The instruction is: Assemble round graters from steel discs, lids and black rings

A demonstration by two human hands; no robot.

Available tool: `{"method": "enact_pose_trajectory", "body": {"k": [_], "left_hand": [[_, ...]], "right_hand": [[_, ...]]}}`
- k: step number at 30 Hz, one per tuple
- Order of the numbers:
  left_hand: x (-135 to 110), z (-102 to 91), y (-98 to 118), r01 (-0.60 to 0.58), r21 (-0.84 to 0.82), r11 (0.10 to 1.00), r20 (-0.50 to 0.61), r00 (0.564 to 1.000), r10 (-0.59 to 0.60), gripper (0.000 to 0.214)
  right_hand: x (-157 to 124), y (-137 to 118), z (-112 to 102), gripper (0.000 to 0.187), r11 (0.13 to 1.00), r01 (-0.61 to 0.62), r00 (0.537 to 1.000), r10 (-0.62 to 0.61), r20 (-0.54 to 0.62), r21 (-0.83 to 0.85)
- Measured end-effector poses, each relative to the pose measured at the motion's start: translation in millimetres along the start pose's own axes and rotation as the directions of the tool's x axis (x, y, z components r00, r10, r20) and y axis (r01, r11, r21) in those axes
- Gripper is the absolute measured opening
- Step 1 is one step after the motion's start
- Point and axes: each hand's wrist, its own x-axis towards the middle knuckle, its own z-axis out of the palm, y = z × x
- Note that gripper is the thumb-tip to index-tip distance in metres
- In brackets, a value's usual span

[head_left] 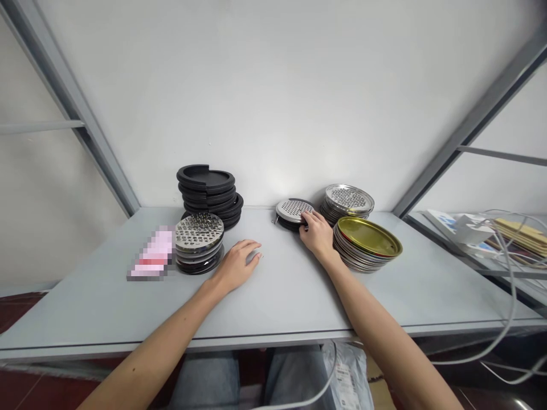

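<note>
My right hand [318, 232] is closed on the right edge of a round grater [294, 209] with a perforated silver top and black base, low at the back of the table. My left hand [238, 263] rests over the tabletop, fingers stretched out and apart, with nothing in it. Just left of it stands a stack of round silver grater plates [199, 232] with raised teeth, darker discs beneath. To the right of my right hand is a stack of round lids [370, 236], gold on top. Behind that sits another stack of grater discs [349, 198] with shiny rims.
Black round bases [205, 179] are piled at the back left by the wall. A pink, pixelated flat item [154, 250] lies at the left. Grey frame posts [474, 108] rise on both sides. White cables [510, 285] hang at the right; a plastic package [348, 378] is below the table.
</note>
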Motion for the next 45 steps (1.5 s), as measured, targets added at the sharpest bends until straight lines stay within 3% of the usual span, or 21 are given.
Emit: {"method": "enact_pose_trajectory", "body": {"k": [5, 14, 18, 22, 28, 36, 45], "left_hand": [[0, -0.1, 1, -0.002, 0.007, 1.0, 0.004, 1.0, 0.002, 0.025], [0, 2.0, -2, -0.034, 0.04, 0.999, -0.005, 0.999, 0.034, 0.019], [1, 1.3, -3, -0.04, 0.039, 0.998, -0.012, 0.999, 0.04, 0.019], [2, -0.5, -2, -0.025, 0.073, 0.997, -0.006, 1.0, 0.026, 0.023], [1, 0.6, -8, -0.018, 0.179, 0.984, -0.008, 1.0, 0.02, 0.03], [-1, 0.6, -6, -0.023, 0.25, 0.968, 0.111, 0.994, -0.005, 0.032], [-2, 0.8, -7, 0.011, 0.261, 0.965, 0.108, 0.993, -0.04, 0.032]], "right_hand": [[-1, 0, -5, 0.037, 0.997, -0.032, 0.998, 0.028, 0.055, 0.076], [-5, -13, -2, 0.051, 1.0, -0.018, 0.996, 0.016, 0.089, 0.018], [-12, -31, -19, 0.048, 0.987, 0.081, 0.992, -0.093, 0.082, 0.138], [-26, -49, -34, 0.036, 0.916, 0.195, 0.944, -0.273, 0.188, 0.351], [-33, -48, -29, 0.03, 0.829, 0.049, 0.881, -0.3, 0.367, 0.558], [-29, -46, -29, 0.028, 0.797, 0.012, 0.878, -0.298, 0.374, 0.604], [-28, -44, -30, 0.026, 0.79, 0.016, 0.88, -0.302, 0.366, 0.613]]}}
